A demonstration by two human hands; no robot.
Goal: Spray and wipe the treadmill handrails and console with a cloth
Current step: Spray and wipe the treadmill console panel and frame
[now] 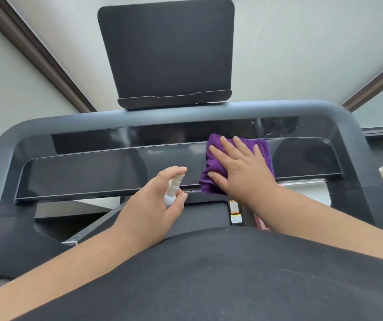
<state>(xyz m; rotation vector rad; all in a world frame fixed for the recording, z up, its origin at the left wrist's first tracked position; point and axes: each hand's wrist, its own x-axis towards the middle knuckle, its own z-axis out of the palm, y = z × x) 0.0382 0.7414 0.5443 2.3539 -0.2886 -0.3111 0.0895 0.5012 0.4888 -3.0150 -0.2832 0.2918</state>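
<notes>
Purple cloth lies under the flat, spread right hand, pressed to the console at centre frame for wiping. Left hand grips the spray bottle, forefinger on its nozzle, likely ready to mist.

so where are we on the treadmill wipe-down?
Mid-job. In hand: the right hand presses the purple cloth flat on the console panel, right of centre, while the left hand holds the spray bottle. Nothing is visibly finished; smears show on the upper strip. Left: the panel's left side and the handrails.
</notes>
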